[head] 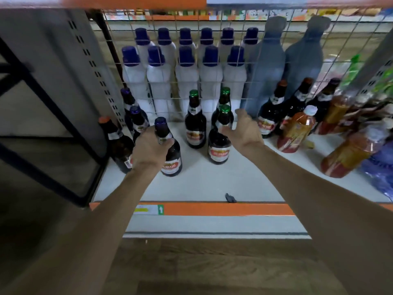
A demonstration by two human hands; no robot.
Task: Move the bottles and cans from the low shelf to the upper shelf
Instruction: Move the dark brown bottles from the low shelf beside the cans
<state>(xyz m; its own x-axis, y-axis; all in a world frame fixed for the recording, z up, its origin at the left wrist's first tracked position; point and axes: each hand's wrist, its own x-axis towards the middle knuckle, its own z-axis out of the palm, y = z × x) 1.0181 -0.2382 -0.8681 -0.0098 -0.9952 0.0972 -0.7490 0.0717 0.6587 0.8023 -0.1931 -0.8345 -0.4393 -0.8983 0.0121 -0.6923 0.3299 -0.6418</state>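
Dark glass bottles with red-and-white labels stand on the low white shelf. My left hand grips the neck of a blue-capped dark bottle that stands on the shelf at the left. My right hand is spread open, its fingers right beside the neck of a green-capped dark bottle; no grip shows. Two more green-capped bottles stand just behind. Other dark bottles cluster at the far left and at the right.
A wire grid backs the shelf, with white blue-capped bottles behind it. Orange-red plastic bottles and a blue wrapped pack crowd the right side. A small dark object lies by the orange shelf edge. The upper shelf's orange edge runs overhead.
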